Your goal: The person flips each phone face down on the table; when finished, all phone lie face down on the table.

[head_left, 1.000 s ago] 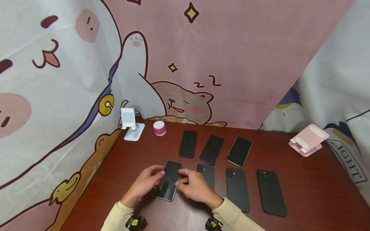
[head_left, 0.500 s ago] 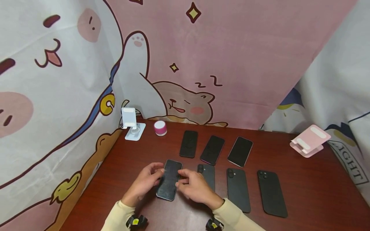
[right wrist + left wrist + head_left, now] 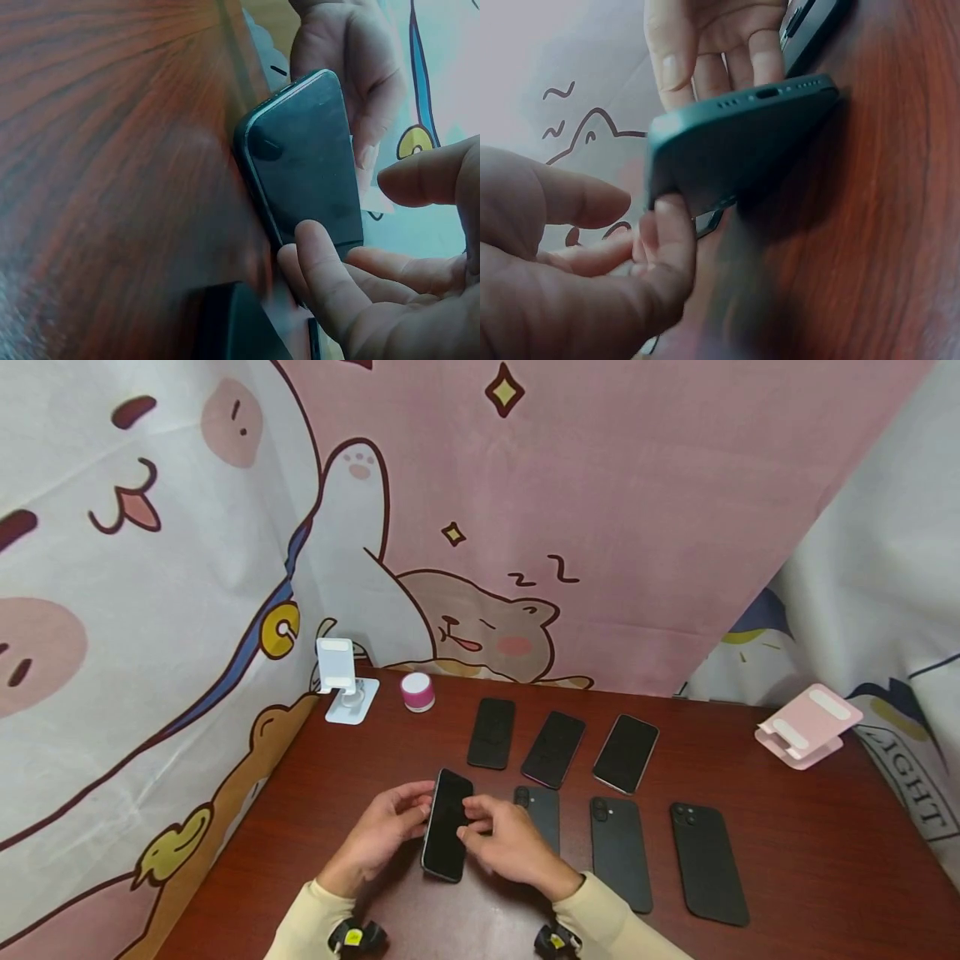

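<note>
A dark smartphone [image 3: 448, 827] lies between the two hands, screen up and tilted, its left side raised. In the left wrist view its bottom edge shows a charging port. The left hand [image 3: 382, 835] holds it by the left side, curled fingertips [image 3: 671, 225] at the edge and back, thumb held apart. At the right edge is the right hand [image 3: 510, 843], with bent fingers [image 3: 319, 251] on the phone's side and its thumb spread away from the glass in the right wrist view.
Behind lie three phones, screens up: a left one [image 3: 492, 733], a middle one [image 3: 553, 749] and a right one [image 3: 626, 754]. Three black-backed phones lie face down, the farthest one [image 3: 708, 864] at right. A white stand [image 3: 337, 672], pink-and-white jar [image 3: 417, 692] and pink stand [image 3: 810, 727] stand farther back.
The phone has tipped, its left side rising, and shifted slightly right. The left-hand fingers have moved a little along with it; the right hand has barely moved.
</note>
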Available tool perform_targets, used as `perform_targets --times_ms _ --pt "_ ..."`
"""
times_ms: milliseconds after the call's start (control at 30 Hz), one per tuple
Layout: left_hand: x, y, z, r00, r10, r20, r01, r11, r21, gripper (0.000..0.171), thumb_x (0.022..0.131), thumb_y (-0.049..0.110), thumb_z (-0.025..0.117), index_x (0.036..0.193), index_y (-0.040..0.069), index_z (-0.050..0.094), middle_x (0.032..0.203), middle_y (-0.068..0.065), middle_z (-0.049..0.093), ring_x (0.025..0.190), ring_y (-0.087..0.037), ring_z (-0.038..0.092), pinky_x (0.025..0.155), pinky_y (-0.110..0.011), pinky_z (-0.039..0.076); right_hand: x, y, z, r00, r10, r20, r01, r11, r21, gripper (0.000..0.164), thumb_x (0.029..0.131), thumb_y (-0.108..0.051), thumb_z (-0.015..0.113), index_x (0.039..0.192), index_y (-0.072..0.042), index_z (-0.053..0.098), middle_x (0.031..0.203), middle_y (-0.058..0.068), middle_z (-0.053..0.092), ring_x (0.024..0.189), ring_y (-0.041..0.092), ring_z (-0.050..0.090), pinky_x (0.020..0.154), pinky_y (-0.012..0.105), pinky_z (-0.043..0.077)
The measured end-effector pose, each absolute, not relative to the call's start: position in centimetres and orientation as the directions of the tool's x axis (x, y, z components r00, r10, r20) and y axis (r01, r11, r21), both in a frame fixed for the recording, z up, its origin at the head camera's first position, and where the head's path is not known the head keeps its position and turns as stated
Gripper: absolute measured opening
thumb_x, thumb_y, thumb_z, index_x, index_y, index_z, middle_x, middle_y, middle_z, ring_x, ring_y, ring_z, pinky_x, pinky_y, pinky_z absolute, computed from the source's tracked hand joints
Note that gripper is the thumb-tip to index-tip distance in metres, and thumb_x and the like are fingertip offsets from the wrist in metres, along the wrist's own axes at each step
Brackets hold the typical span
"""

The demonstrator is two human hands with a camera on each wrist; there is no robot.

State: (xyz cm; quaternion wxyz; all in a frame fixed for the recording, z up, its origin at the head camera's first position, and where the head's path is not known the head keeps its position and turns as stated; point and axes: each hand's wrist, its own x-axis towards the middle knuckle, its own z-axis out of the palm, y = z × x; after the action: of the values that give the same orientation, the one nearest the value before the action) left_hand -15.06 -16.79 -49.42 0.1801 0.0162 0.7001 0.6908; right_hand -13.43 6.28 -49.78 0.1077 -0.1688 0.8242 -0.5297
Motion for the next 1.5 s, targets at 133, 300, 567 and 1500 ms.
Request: perform_targets --times_ms 133,300,567,1500 --pt "-15.1 -16.4 -49.8 -0.92 0.321 -0.224 -0.229 0.023 0.973 0.05 0.104 0.001 0.059 0.153 -0.004 0.049 0.133 -0.025 0.059 0.111 -0.02 0.066 0.094 -0.032 0.06 -13.5 6.6 -49.5 -0.921 -0.389 -0.032 -0.109 0.335 -0.936 0.05 0.1 -0.022 0.071 0.142 0.004 0.059 0.131 0.026 0.07 0.109 0.032 0.076 0.083 0.033 0.065" --pt "-15.1 -15.8 -50.1 -0.894 0.394 -0.215 -0.245 -0.029 0.969 0.054 0.105 0.005 0.06 0.157 0.002 0.045 0.147 -0.032 0.053 0.12 -0.024 0.066 0.099 -0.037 0.06 -13.7 7.0 -49.4 -0.921 -0.381 -0.082 -0.022 0.262 -0.965 0.053 0.103 -0.025 0.069 0.147 0.001 0.055 0.13 0.026 0.07 0.103 0.031 0.077 0.077 0.034 0.065" --pt "-14.9 -14.6 -50.7 -0.843 0.482 -0.239 -0.302 -0.057 0.952 0.058 0.106 0.014 0.064 0.158 0.001 0.041 0.153 -0.03 0.048 0.12 -0.024 0.069 0.102 -0.052 0.059 -13.7 7.1 -49.1 -0.92 -0.376 -0.105 0.07 0.105 -0.992 0.058 0.105 -0.023 0.068 0.154 -0.004 0.047 0.121 0.021 0.075 0.089 0.03 0.078 0.074 0.038 0.067" --pt "-15.2 -14.4 -50.3 -0.821 0.458 -0.34 -0.429 -0.103 0.897 0.054 0.109 0.025 0.057 0.152 -0.004 0.042 0.129 -0.01 0.066 0.111 -0.021 0.07 0.094 -0.046 0.063 -13.3 8.2 -46.0 -0.949 -0.305 -0.08 0.019 0.197 -0.98 0.061 0.096 -0.006 0.07 0.151 -0.001 0.043 0.12 0.024 0.074 0.068 0.021 0.076 0.054 0.037 0.063"
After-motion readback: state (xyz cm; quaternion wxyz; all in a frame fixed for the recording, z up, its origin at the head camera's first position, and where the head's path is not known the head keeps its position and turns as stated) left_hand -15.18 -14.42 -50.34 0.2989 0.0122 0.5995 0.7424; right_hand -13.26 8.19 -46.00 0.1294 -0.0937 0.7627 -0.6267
